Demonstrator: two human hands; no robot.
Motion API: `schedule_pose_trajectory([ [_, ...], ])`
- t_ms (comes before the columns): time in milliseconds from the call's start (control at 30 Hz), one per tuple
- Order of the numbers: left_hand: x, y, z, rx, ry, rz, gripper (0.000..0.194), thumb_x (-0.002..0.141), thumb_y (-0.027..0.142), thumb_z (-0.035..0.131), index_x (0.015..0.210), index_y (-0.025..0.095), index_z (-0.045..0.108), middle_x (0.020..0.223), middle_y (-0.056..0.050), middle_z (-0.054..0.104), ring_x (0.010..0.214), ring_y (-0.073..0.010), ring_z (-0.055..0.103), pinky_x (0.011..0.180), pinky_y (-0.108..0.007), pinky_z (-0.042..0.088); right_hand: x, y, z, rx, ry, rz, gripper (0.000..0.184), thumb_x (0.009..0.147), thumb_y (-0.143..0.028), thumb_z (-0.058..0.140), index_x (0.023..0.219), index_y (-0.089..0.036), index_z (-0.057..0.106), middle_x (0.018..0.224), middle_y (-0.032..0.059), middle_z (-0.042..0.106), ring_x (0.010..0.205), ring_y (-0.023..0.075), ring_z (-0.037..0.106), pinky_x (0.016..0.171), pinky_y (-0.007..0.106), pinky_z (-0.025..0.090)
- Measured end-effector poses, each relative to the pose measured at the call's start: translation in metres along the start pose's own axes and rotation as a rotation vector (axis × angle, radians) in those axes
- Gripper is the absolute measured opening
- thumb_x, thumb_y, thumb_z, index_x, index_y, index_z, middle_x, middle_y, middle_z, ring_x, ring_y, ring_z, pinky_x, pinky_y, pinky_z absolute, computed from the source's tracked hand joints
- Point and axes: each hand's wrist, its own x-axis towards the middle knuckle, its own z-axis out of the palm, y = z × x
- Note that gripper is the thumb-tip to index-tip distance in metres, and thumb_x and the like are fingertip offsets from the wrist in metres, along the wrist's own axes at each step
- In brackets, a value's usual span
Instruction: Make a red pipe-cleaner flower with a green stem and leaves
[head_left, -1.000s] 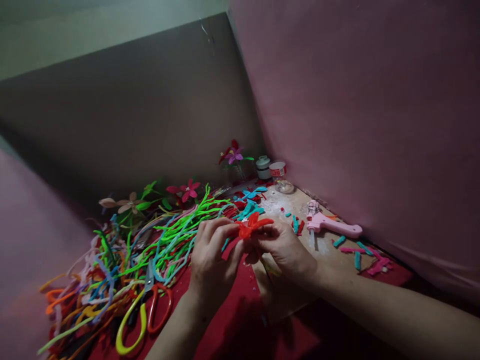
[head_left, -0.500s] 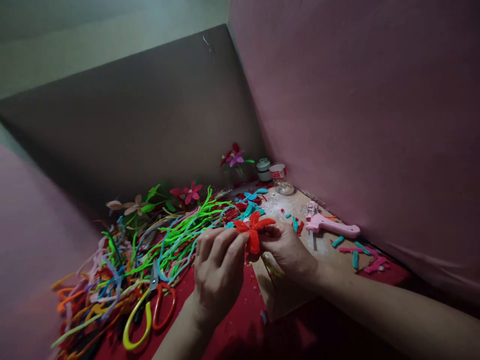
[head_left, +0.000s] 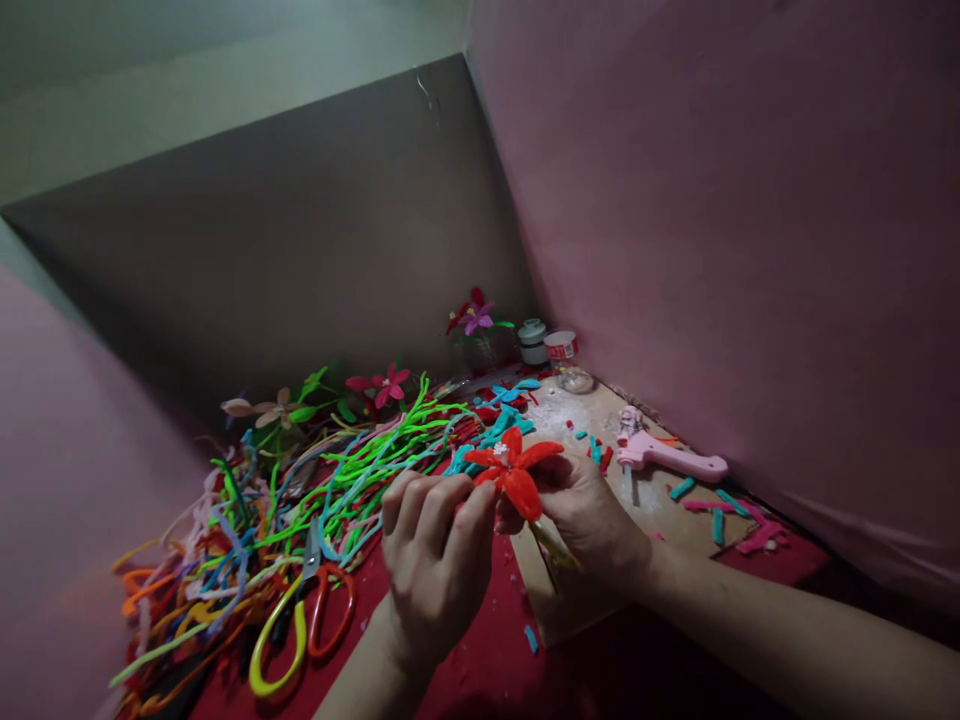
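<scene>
A red pipe-cleaner flower (head_left: 521, 490) with a small white centre is held up between my two hands. My left hand (head_left: 439, 535) pinches a petal on its left side, fingers curled. Behind the flower, my right hand (head_left: 592, 515) is closed on its right side, partly hidden by the petals. Below the right fingers a thin yellowish-green piece (head_left: 553, 545) slants down; whether it joins the flower I cannot tell. Scissors (head_left: 306, 600) with one yellow and one red handle lie left of my left hand.
Pipe cleaners (head_left: 375, 450) in many colours are heaped at the left. A pink glue gun (head_left: 667, 455) rests on the board (head_left: 559, 410) at the right, near cut scraps (head_left: 757, 525). Finished flowers (head_left: 474, 318), a jar (head_left: 532, 342) and a clear cup (head_left: 562, 350) stand by the walls.
The red flower has turned so its face and white centre show more openly. Both hands keep their hold while the fingers shift slightly. The view has tilted a little.
</scene>
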Motion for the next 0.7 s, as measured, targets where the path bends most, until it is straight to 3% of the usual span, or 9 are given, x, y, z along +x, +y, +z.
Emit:
schedule_pose_trajectory([
  [200,0.003,0.004,0.003,-0.004,0.003,-0.007,0.025,0.069,0.008,0.063,0.092,0.019,0.057,0.078,-0.004,0.061,0.074,-0.0172,0.053,0.077,-0.039,0.039,0.002,-0.001,0.002,0.028,0.026,-0.011,0.014,0.061,-0.024,0.072,0.067,-0.015,0.062,0.056,-0.0009,0.059,0.049,0.0095,0.052,0.05,0.024,0.042],
  [300,0.006,0.007,0.0,-0.116,0.024,-0.13,0.022,0.072,0.013,0.063,0.092,0.018,0.056,0.081,-0.005,0.06,0.077,-0.0176,0.053,0.076,-0.037,0.04,0.002,-0.003,0.002,0.001,0.02,-0.03,0.013,0.062,-0.024,0.071,0.068,-0.016,0.063,0.054,-0.0013,0.058,0.05,0.01,0.053,0.051,0.024,0.043],
  [367,0.009,0.01,-0.006,-0.236,0.018,-0.298,0.014,0.076,0.017,0.059,0.09,0.018,0.055,0.082,-0.005,0.059,0.078,-0.0165,0.054,0.073,-0.032,0.042,0.001,-0.005,0.002,-0.04,0.019,-0.038,0.012,0.063,-0.025,0.07,0.068,-0.015,0.064,0.053,-0.001,0.058,0.05,0.0108,0.053,0.053,0.026,0.045],
  [433,0.012,0.011,-0.013,-0.377,-0.059,-0.52,0.006,0.079,0.022,0.055,0.083,0.018,0.056,0.074,-0.002,0.057,0.069,-0.0134,0.052,0.063,-0.026,0.042,-0.002,-0.008,0.002,-0.093,0.031,-0.037,0.014,0.062,-0.026,0.071,0.065,-0.015,0.064,0.053,-0.0008,0.058,0.051,0.0115,0.053,0.055,0.027,0.046],
  [567,0.019,0.006,-0.023,-0.859,-0.407,-0.995,0.028,0.081,0.037,0.051,0.063,0.016,0.053,0.051,0.003,0.048,0.047,-0.0082,0.043,0.047,-0.021,0.036,-0.006,-0.012,0.005,-0.146,0.048,-0.052,0.017,0.061,-0.03,0.072,0.062,-0.016,0.062,0.055,-0.0012,0.057,0.052,0.0116,0.052,0.053,0.027,0.046],
  [633,0.02,0.003,-0.025,-1.166,-0.493,-1.16,0.033,0.081,0.038,0.049,0.06,0.014,0.055,0.05,0.001,0.049,0.044,-0.0074,0.043,0.045,-0.02,0.035,-0.007,-0.013,0.007,-0.167,0.04,-0.063,0.016,0.064,-0.032,0.07,0.062,-0.018,0.063,0.056,-0.0008,0.058,0.052,0.0121,0.053,0.052,0.027,0.046],
  [700,0.019,0.001,-0.024,-1.438,-0.506,-1.292,0.029,0.08,0.035,0.051,0.065,0.012,0.06,0.051,-0.001,0.053,0.041,-0.007,0.044,0.041,-0.02,0.034,-0.009,-0.013,0.01,-0.172,0.028,-0.066,0.015,0.065,-0.033,0.069,0.064,-0.019,0.064,0.056,-0.0002,0.059,0.056,0.0135,0.055,0.053,0.027,0.047],
])
